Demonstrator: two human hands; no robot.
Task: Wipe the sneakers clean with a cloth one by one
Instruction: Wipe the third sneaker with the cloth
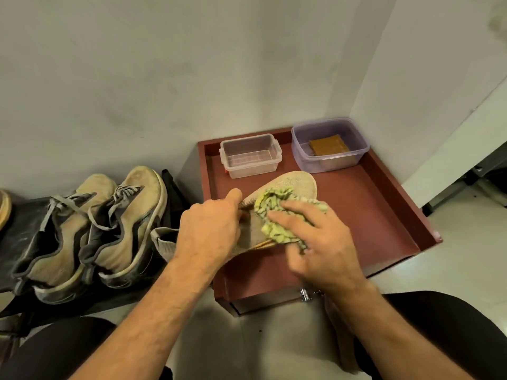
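Right now, near the middle of the frame, the left hand (pixel 208 229) grips a beige knit sneaker (pixel 290 183) from its side, with the thumb lying along the upper edge of the shoe. The sneaker is held over a dark red tray (pixel 365 215), and its toe points to the upper right of the frame. The right hand (pixel 315 242) holds a crumpled yellow-green cloth (pixel 274 207); its fingers curl over the cloth and press it against the top of the sneaker. At the far side of the tray stand two plastic containers: a clear rectangular box (pixel 251 156) on the left and a purple-tinted tub (pixel 329 144) on the right, with a brown flat piece (pixel 327 145) lying inside the tub. In the left part of the frame a pair of tan sneakers with grey laces (pixel 90 229) rests side by side on a black mat (pixel 24 229), close to the tray but apart from it. Another beige knit sneaker (pixel 163 239) shows partly behind the left wrist. A grey wall (pixel 164 78) fills the upper part of the frame.
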